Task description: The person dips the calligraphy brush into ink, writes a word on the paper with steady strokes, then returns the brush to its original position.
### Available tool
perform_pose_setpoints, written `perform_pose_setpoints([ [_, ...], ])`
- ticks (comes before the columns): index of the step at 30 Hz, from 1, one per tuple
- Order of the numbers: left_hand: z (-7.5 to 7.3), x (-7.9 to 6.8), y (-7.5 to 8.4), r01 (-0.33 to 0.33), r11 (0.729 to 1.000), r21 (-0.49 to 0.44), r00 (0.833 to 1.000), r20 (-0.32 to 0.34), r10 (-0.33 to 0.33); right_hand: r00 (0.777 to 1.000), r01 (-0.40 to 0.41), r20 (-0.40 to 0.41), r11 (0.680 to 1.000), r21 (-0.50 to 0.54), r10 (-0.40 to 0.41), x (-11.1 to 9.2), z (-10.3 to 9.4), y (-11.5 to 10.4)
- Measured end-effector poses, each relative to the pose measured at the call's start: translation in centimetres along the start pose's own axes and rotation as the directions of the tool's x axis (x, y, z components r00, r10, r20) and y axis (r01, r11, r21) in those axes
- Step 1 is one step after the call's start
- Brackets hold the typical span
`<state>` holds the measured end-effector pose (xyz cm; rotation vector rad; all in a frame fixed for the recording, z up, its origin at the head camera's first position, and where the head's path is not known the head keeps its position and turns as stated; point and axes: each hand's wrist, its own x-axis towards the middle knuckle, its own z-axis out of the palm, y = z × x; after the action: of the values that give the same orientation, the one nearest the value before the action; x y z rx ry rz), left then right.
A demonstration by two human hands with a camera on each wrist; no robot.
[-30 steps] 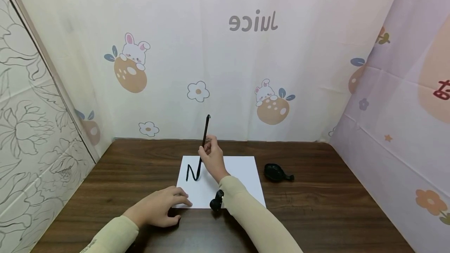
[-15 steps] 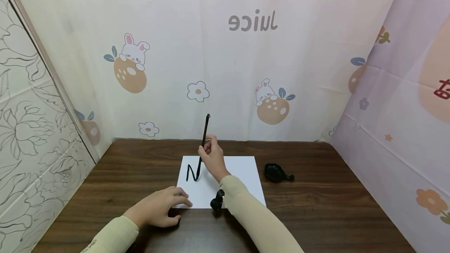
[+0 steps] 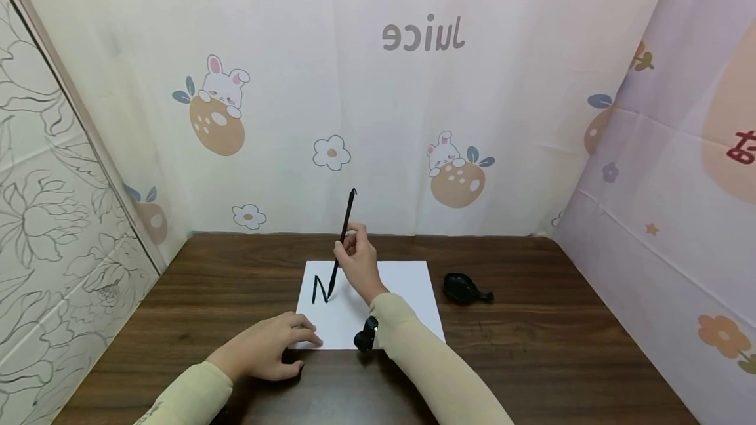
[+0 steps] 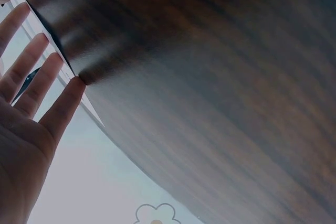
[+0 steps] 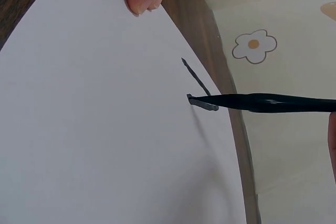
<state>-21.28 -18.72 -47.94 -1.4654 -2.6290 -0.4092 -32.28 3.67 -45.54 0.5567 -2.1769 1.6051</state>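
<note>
A sheet of white paper lies on the brown wooden table. In my right hand I pinch a dark writing brush by its handle, its top end leaning a little right. The brush's bristles point down at the end of a black N-shaped stroke on the paper's left side; whether the tip touches the paper I cannot tell. Near the lower left corner of the sheet, my left hand rests with its fingers spread. Its fingertips lie along the paper's edge.
A black, rounded object with a narrow neck lies on the table to the right of the paper. Behind the table hangs a printed curtain, with more patterned cloth at both sides.
The brush tip has shifted slightly left, and the bristles look straighter. The handle's top has leaned slightly further right. My left hand stays where it was.
</note>
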Motion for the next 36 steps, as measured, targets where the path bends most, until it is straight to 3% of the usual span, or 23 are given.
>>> perform_pose_setpoints([
  [36,0.02,0.02,-0.08,-0.008,1.0,-0.001,1.0,0.001,0.008,1.0,0.006,-0.006,0.998,-0.064,-0.006,-0.23,0.21,0.62],
])
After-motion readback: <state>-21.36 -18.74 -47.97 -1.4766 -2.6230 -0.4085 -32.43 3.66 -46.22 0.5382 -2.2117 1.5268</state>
